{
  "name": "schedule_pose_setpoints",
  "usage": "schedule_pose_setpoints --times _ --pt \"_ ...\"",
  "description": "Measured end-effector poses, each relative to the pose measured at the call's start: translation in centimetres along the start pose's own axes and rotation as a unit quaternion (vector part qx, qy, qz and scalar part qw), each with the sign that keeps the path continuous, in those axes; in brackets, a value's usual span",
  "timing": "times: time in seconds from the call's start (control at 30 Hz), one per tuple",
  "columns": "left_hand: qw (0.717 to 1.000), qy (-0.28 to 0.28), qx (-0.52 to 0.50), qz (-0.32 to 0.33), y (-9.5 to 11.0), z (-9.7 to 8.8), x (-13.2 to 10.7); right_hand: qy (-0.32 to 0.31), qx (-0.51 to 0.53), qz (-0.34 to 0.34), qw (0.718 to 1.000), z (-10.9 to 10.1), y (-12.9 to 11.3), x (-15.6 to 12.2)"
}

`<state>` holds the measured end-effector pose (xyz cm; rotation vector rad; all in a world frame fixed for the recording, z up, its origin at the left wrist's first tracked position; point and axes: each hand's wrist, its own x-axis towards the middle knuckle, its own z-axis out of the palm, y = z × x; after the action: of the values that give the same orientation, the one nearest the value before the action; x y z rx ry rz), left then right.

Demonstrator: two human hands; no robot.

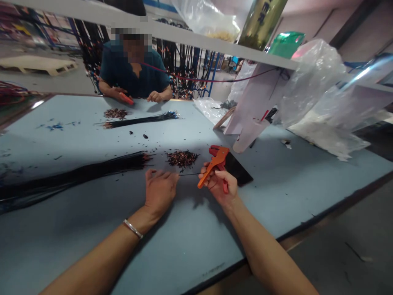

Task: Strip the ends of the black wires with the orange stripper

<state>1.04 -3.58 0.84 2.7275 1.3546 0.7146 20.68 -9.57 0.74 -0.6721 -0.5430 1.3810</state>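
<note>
My right hand [222, 188] is closed around the handles of an orange and red wire stripper [217, 160], its head tilted up and away from me. A thin black wire [188, 175] stretches between my two hands. Its left end is in the fingers of my left hand [161, 188], palm down just above the table. Beyond my hands lies a small pile of black and copper-coloured clippings [182, 158]. To the left, a long bundle of black wires [92, 170] reaches its trimmed ends towards my left hand. Behind the stripper is a flat black object [238, 170].
Across the table [196, 233] a person [135, 73] holds a red tool [125, 98] near another wire bundle [141, 119] and clippings pile [115, 113]. A white plastic cup [250, 135] stands by the shelf support. Clear plastic bags [331, 135] lie at right.
</note>
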Motion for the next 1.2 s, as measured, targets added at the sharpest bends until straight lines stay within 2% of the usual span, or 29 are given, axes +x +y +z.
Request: schedule_pose_setpoints --times 0.1,0.23,0.37,0.5,0.6,0.73,0.83,0.93,1.0,1.2 --pt "1.0 0.029 -0.006 -0.003 0.1 0.0 0.0 -0.004 -0.018 0.009 1.0 0.2 0.3 -0.1" --pt "0.99 0.098 -0.06 0.08 0.2 0.3 -0.3 -0.018 -0.029 0.026 0.999 0.4 1.0 -0.2" --pt "0.977 0.088 -0.137 0.14 0.3 0.7 -0.5 -0.06 -0.042 0.051 0.996 0.7 1.9 -0.4" --pt "0.967 0.056 -0.201 0.145 0.2 0.9 -0.6 -0.071 -0.042 0.058 0.995 1.2 2.5 -0.5" --pt "0.969 0.049 -0.212 0.116 0.2 0.8 -0.7 -0.063 -0.043 0.052 0.996 1.3 2.6 -0.5" --pt "0.971 0.066 -0.218 0.078 0.2 0.7 -0.7 -0.044 -0.06 0.039 0.996 1.1 2.1 -0.5" --pt "0.965 0.086 -0.247 -0.022 0.1 0.7 -0.4 -0.057 -0.086 0.042 0.994 1.0 1.1 -0.8" --pt "0.943 0.106 -0.288 -0.127 -0.4 0.8 0.1 -0.097 -0.133 0.071 0.984 1.1 0.1 -1.4" --pt "0.925 0.115 -0.321 -0.171 -0.7 0.8 0.4 -0.12 -0.163 0.093 0.975 1.2 -0.2 -1.7" --pt "0.895 0.132 -0.375 -0.201 -0.8 0.6 0.6 -0.156 -0.14 0.191 0.959 1.2 1.1 -2.1"
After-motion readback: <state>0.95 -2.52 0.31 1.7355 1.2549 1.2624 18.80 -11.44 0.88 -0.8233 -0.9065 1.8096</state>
